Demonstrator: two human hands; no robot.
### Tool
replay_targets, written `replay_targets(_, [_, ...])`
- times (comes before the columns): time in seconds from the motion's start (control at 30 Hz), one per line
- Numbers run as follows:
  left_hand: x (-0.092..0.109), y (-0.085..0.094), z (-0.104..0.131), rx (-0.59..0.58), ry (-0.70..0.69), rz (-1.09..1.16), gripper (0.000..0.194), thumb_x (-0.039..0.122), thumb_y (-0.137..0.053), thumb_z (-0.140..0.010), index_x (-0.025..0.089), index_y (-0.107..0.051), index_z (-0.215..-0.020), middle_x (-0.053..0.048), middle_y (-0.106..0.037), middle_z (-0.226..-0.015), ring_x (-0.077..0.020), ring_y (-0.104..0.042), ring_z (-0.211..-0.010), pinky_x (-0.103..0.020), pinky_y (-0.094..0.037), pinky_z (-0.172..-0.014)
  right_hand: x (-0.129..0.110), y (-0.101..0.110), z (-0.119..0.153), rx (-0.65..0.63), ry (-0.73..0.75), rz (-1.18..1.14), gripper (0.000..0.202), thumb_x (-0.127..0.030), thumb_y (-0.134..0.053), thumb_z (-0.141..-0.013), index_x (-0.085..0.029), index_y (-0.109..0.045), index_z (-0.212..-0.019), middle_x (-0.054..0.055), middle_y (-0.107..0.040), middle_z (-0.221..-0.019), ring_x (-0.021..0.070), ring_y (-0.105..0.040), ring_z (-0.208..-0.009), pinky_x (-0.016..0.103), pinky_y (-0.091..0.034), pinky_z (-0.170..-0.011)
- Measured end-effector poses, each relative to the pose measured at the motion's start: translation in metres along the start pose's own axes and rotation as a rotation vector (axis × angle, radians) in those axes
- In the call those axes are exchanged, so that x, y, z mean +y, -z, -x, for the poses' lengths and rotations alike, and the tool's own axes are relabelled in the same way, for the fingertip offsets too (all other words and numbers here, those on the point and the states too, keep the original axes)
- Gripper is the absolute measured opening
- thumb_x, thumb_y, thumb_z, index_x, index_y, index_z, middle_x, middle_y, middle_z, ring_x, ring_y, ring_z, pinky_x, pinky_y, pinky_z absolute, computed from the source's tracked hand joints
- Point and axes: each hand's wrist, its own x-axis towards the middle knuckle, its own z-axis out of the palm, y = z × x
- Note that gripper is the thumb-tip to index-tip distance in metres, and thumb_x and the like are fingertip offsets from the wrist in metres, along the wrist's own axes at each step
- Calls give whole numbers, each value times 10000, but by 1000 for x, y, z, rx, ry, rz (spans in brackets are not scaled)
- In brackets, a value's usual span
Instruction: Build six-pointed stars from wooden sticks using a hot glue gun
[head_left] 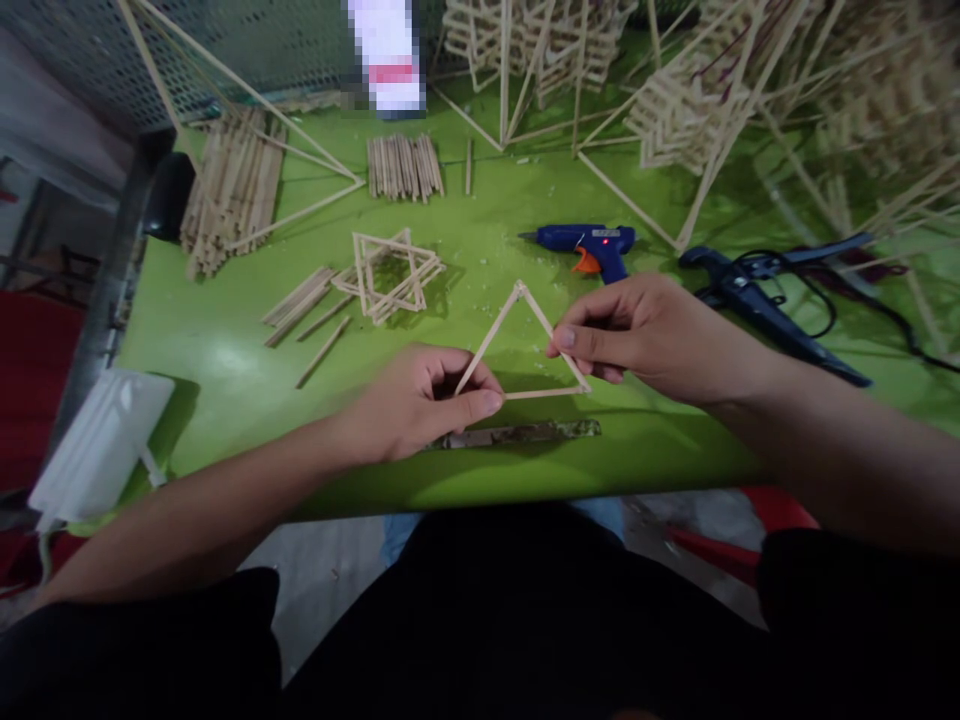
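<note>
A triangle of thin wooden sticks (541, 394) is held up between my two hands, over the near part of the green table. My left hand (420, 400) pinches its lower left corner, which the fingers hide. With thumb and fingertips, my right hand (630, 335) grips the right side of the triangle. Beyond it lies a blue hot glue gun (581, 240) with an orange trigger and a small red light. Several stick triangles (390, 275) lie overlapped in star shapes left of centre. Below my hands rests a flat, stained strip (525, 434).
Loose sticks (322, 350) lie at left, with bundled sticks (405, 167) and a larger stack (236, 190) behind. Large stick frames (675, 120) crowd the back right. Dark-handled cutters (772, 310) and a cable lie at right. A white power strip (101, 450) sits at the left edge.
</note>
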Motion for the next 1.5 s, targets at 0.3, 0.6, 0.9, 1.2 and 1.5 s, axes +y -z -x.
replay_targets(0.3, [-1,-1,0,18,-15,10,210,390,-844,-991,186,-813,-952,32,-607,-637,-106,-507,-547,-219,-377,-515,-2,1,0,-19,-12,-3,347,-562,-983,-932,-244,-886,-832,-14,-720,-634,90,-528,-475,246,-384,-426])
replay_targets(0.6, [-6,-4,2,182,-256,-68,454,508,-620,-1188,178,-828,-957,32,-535,-651,-115,-450,-556,-257,-331,-516,-15,-12,9,-79,-164,54,442,-627,-936,-963,-219,-857,-811,41,-798,-758,100,-536,-523,275,-392,-455])
replay_targets(0.9, [-2,-6,5,236,-312,-213,418,394,-599,-1180,176,-839,-917,16,-639,-678,-121,-547,-600,-257,-398,-569,-17,-17,12,-89,-171,89,528,-707,-911,-956,-219,-831,-771,9,-599,-585,107,-426,-505,314,-321,-474])
replay_targets(1.2, [-1,-6,6,235,-330,-232,422,385,-599,-1184,176,-829,-899,26,-627,-663,-109,-537,-587,-250,-381,-556,-16,-17,14,-87,-142,81,503,-671,-899,-976,-211,-823,-786,2,-623,-623,102,-436,-524,310,-304,-490])
replay_targets(1.5, [0,-7,7,226,-283,-287,458,451,-584,-1178,182,-831,-901,5,-633,-660,-133,-539,-573,-268,-380,-554,-16,-20,13,16,-48,52,402,-576,-915,-971,-212,-848,-814,6,-709,-673,113,-493,-573,294,-343,-506])
